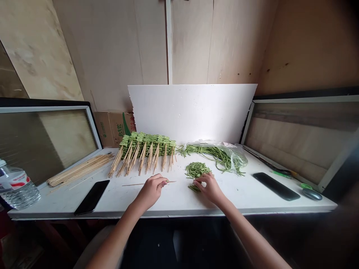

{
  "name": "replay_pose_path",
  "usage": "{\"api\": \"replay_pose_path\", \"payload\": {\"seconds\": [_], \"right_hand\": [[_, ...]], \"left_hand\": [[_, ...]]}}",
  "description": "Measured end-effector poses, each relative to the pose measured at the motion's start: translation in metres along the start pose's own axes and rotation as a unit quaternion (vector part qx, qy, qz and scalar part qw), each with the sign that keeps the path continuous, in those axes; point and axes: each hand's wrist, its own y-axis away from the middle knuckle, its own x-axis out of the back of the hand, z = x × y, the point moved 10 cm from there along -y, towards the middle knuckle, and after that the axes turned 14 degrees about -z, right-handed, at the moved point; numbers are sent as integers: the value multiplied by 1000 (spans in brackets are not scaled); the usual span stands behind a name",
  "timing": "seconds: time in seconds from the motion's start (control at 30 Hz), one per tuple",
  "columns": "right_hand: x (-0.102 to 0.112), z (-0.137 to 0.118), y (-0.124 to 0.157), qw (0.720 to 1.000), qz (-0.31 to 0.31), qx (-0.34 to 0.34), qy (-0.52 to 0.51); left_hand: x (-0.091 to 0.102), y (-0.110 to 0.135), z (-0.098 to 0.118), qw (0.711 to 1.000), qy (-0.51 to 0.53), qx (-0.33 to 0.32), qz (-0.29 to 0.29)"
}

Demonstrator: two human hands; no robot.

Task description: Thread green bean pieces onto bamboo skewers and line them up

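Note:
My left hand (155,186) is closed around a thin wooden skewer (131,184), which lies roughly level, its pointed end extending to the right. A bit of green shows at the fingertips. My right hand (209,188) reaches down with fingers pinched at a few cut green bean pieces (194,188) on the white table (174,203); the fingers partly cover them. Just behind it lies a heap of cut green beans (196,169). Farther back on the left, a stack of finished green bean skewers (148,144) has its sticks pointing toward me.
Long whole beans (221,157) spill from a clear plastic bag (237,158). Loose skewers (81,170), a phone (92,197) and a water bottle (19,186) are on the left. To the right lie a dark flat device (276,185) and a mouse (312,194). A white board (193,112) stands behind.

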Motion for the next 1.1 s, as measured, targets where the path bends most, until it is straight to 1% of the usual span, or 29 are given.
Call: {"api": "replay_pose_path", "payload": {"seconds": [0.1, 0.2, 0.3, 0.37, 0.43, 0.5, 0.6, 0.67, 0.7, 0.8, 0.93, 1.1], "right_hand": [[-2, -4, 2, 1000, -2, 11, 18], [4, -3, 2, 999, 7, 13, 29], [13, 1, -1, 1000, 17, 1, 4], [18, 0, -2, 1000, 20, -7, -20], [21, -9, -1, 998, 17, -6, -56], [19, -27, 1, 994, 0, 8, -108], [5, -65, 6, 981, -44, 53, -180], [-4, -86, 10, 975, -51, 84, -198], [-7, -92, 11, 975, -47, 95, -197], [-9, -97, 13, 976, -20, 112, -183], [0, -92, 14, 978, 16, 119, -172], [4, -108, 18, 978, 14, 162, -131]], "left_hand": [[-2, 1, -1, 1000, 2, 8, -2], [-4, 1, 0, 1000, -2, 12, -28], [-9, 1, 4, 998, -14, 8, -56], [-13, 1, 7, 998, -19, 1, -62], [-16, 0, 11, 998, -7, -16, -59], [-17, 0, 17, 998, 19, -38, -40], [-17, -1, 26, 997, 43, -60, 0], [-20, -1, 33, 997, 42, -67, 12], [-22, -1, 36, 997, 40, -69, 10], [-25, -1, 40, 997, 30, -68, -2], [-24, -1, 36, 998, -19, -57, -11], [-25, 0, 38, 995, -86, -59, -9]]}}
